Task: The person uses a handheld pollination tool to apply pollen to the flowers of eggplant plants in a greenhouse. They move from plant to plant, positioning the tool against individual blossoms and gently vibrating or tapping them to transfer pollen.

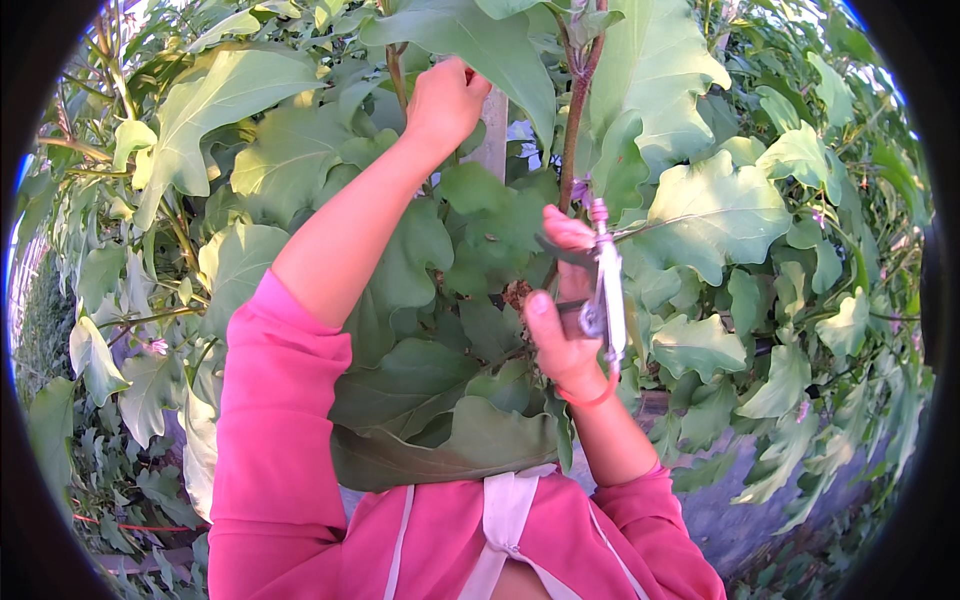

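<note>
My left hand (448,101) is raised at the upper middle, its fingers curled beside the underside of a large eggplant leaf (480,41). Its fingertips are hidden, so whether it grips anything does not show. My right hand (562,307), palm up, holds a slim metal hand tool (612,289) with dark finger levers and a pinkish tip pointing up. A red cord or tube (592,399) runs from the tool's lower end across my wrist. The tip is close to a purple eggplant flower (581,190), beside a thick brownish stem (576,127).
Dense lobed eggplant leaves surround both arms. A pale upright post (491,135) stands behind my left hand. A broad leaf (465,442) lies against my pink top. Brown withered plant matter (516,294) hangs left of my right hand. Grey ground (720,487) shows at lower right.
</note>
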Available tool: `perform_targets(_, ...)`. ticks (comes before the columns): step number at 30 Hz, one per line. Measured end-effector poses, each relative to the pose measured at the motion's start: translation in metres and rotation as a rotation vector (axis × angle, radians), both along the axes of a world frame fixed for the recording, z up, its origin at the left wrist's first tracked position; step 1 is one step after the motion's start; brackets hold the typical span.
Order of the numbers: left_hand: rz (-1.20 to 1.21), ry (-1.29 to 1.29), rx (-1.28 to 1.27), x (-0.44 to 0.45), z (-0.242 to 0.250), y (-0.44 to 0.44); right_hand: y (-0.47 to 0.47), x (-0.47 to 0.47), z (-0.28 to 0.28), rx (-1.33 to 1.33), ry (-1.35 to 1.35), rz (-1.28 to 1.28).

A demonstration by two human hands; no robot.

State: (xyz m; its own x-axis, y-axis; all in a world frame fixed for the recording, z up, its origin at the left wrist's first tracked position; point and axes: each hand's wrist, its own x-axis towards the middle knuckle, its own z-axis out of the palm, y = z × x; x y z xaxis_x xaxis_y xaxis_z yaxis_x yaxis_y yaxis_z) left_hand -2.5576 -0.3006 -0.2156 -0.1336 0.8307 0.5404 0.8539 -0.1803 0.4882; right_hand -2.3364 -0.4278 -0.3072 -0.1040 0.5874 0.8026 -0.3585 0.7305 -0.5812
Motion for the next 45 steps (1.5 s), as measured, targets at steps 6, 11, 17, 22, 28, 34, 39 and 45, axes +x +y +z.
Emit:
perform_targets(6,-0.167,0.072,0.173,0.072,-0.001,-0.074,-0.006,0.022,-0.002,-0.295,0.206,0.000)
perform_targets(11,-0.663,-0.669,-0.326,0.100,0.012,-0.101,-0.007,0.027,0.009,-0.359,0.299,0.063)
perform_targets(17,-0.593,-0.734,-0.340,0.106,0.013,-0.095,-0.014,0.028,0.013,-0.427,0.378,0.098)
perform_targets(22,-0.539,-0.861,-0.396,0.110,0.013,-0.094,-0.020,0.036,0.012,-0.357,0.326,0.175)
perform_targets(28,-0.489,-0.937,-0.469,0.110,0.012,-0.093,-0.042,0.051,0.015,-0.093,-0.175,-0.264)
perform_targets(34,-0.465,-0.977,-0.460,0.111,0.015,-0.099,-0.048,0.050,0.012,-0.147,-0.250,-0.291)
perform_targets(39,-0.488,-0.980,-0.469,0.102,0.011,-0.100,-0.053,0.052,0.010,-0.248,-0.134,-0.179)
perform_targets(45,-0.323,-0.844,-0.231,0.092,-0.010,-0.127,-0.057,0.073,-0.009,-0.251,0.128,-0.034)
